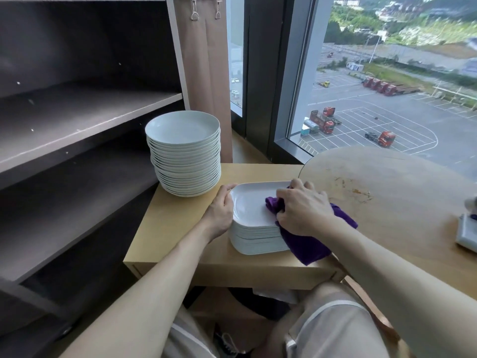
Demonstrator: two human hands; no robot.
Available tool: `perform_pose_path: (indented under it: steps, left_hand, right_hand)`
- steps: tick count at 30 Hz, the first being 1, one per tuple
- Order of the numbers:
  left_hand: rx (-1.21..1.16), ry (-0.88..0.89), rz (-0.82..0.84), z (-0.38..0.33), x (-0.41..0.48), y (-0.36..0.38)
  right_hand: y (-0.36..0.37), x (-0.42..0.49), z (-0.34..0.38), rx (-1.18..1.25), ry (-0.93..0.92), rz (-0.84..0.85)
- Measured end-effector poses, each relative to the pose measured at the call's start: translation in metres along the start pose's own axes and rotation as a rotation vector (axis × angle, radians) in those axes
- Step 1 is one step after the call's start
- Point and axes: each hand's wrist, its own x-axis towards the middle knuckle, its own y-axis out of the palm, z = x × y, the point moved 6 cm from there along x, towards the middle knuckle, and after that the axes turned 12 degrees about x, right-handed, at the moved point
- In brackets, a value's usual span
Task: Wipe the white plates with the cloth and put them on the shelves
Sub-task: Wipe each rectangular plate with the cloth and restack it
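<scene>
A stack of white square plates [249, 208] rests on a low wooden table [175, 228]. My right hand [303, 208] presses a bunched purple cloth [307, 244] onto the top plate; the cloth hangs over the stack's right side. My left hand [222, 210] grips the left edge of the top plate. A tall stack of round white plates [184, 153] stands at the table's back left. The dark shelves [77, 120] to the left hold nothing.
A round wooden table [387, 197] adjoins on the right, with a small white object [467, 231] at its right edge. A brown curtain [204, 60] and a large window [387, 86] lie behind. My knees sit below the low table.
</scene>
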Motion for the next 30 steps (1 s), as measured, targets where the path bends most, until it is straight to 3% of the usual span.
perform_pose_path:
  steps: [6,14,22,30]
  left_hand:
    - [-0.01,-0.004,0.06,0.002,0.009,0.002]
    - [-0.049,-0.004,0.026,0.003,0.01,0.005]
    - [0.004,-0.034,-0.101,-0.008,0.002,0.0]
    - [0.109,-0.067,-0.152,-0.014,-0.004,-0.006]
  right_hand:
    - [-0.002,0.013,-0.018,-0.126,0.09,-0.084]
    - [0.009,0.039,0.021,0.021,0.051,-0.131]
    - [0.022,0.028,0.069,0.09,-0.122,-0.028]
    - [0.022,0.007,0.056,0.149,-0.142,0.047]
